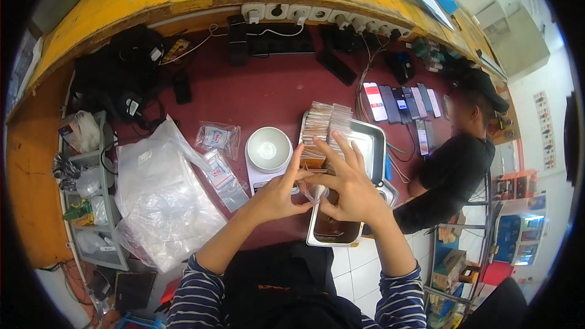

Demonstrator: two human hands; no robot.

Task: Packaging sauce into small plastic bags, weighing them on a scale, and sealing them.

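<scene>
Over the near end of the table, my left hand (274, 195) and my right hand (354, 189) meet at a small clear plastic bag (314, 193). Fingers of both hands pinch it, though they hide much of it. Below my right hand lies a steel pan of dark brown sauce (337, 232). Just beyond my fingers, filled clear sachets (320, 121) stand packed in rows in a steel tray (377, 139). Left of them, a white bowl (269, 150) rests on a white kitchen scale (257, 178), whose front is partly behind my left hand.
Large clear plastic bags (160, 201) and packs of small bags (224, 173) lie to the left, beside a grey drawer rack (103, 205). Several phones (402, 103) lie at the right near a seated person (457, 169). Power sockets (320, 13) and cables line the back.
</scene>
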